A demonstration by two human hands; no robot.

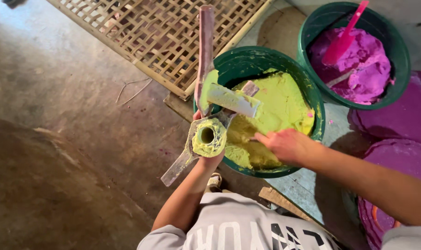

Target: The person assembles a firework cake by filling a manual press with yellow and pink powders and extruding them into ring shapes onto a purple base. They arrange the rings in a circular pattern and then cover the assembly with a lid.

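The left hand (209,155) is clamped on a metal press tube (207,135) already packed with yellow-green dough, while the right hand (286,146), fingers together, presses into the dough (280,104) still filling the green tub (247,62) at three o'clock of the tube.

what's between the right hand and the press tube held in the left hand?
Only yellow-green dough in the near green bucket. The right hand digs into it beside the dough-caked tube; the head view shows nothing else there.

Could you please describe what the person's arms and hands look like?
The left hand and right hand are bare, with no gloves. The forearms are uncovered. Short light-grey sleeves belong to a grey shirt with large lettering.
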